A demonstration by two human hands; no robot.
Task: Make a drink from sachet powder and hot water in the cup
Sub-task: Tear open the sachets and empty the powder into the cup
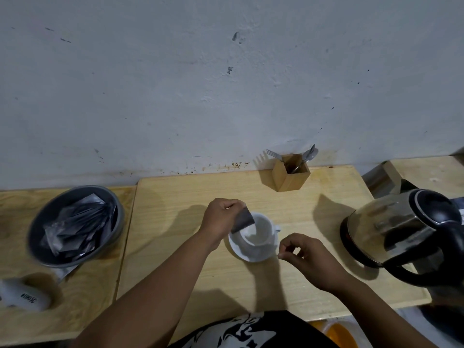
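1. Right hand [310,258] hovers near the saucer [244,254], thumb and forefinger pinched; whether they hold anything is unclear.
2. Left hand [221,221] pinches a dark sachet [242,220], tilted over the white cup [256,232].
3. Kettle [401,229] stands at right.
4. Wooden cutlery box [291,175] sits by the wall.

one cup [256,231], one saucer [251,254], one kettle [401,232], one bowl [75,224] of sachets, uncountable, one wooden cutlery box [291,175], two hands: left [221,219], right [308,257]
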